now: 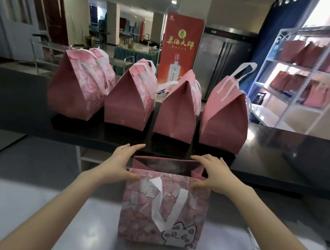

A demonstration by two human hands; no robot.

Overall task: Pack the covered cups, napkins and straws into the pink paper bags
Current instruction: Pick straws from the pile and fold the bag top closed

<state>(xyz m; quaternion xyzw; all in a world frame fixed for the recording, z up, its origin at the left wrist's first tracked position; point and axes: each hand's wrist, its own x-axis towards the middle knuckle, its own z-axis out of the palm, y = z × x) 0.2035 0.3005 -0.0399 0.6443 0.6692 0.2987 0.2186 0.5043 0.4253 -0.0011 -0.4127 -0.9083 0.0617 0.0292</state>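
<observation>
Fingers of left hand and right hand pinch the open pink bag at its top corners.

Only the person's two arms show, each coming in from a near corner, the left hand at the end of one and the right hand at the end of the other. Both forearms are bare right down to the near edge, with no sleeve, cuff or glove on them. The wrists and fingers carry no watch, band or ring; the nails look short and plain, though the picture is too soft to be sure.
</observation>
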